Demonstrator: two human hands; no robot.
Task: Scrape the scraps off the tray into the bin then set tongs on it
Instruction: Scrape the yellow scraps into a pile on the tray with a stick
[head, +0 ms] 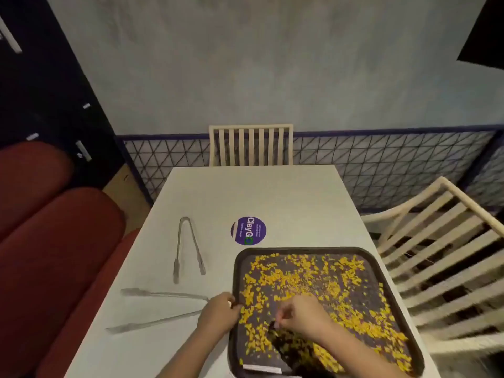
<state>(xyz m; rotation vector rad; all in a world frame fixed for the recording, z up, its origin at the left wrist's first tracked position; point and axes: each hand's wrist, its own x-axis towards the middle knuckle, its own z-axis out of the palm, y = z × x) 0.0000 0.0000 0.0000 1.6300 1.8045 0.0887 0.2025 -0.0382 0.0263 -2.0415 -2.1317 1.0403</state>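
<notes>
Tray (pixel 392 271): dark, rectangular, sitting on the white table (pixel 245 192) at the person's near right; its long axis is running away from the person, near edge passing out of view at the bottom.
Scraps (pixel 321 276): small yellow bits lying scattered across most of the tray floor; a patch under the right hand is looking barer.
Left hand (pixel 218 312): resting at the tray's left rim, fingers curled narrow and appearing to pinch the rim; whether it is truly gripping, I cannot tell.
Right hand (pixel 302 313): working over the near middle of the tray, fingers bunched close together among the scraps; whether it is holding any, I cannot tell.
Bin: not showing anywhere in view.
Near tongs (pixel 161 309): lying on the table just left of the left hand, hinge end toward that hand, open tips pointing left; long axis running left to right.
Far tongs (pixel 188 249): lying farther up the table, apart from the tray, hinge away from the person, tips pointing toward the person; long axis running near to far.
Relation that matters: both tongs are lying left of the tray, so the left hand is the nearer one, the near pair's hinge almost touching it.
Stage, as judged: scraping is only starting; tongs are not yet on the tray.
</notes>
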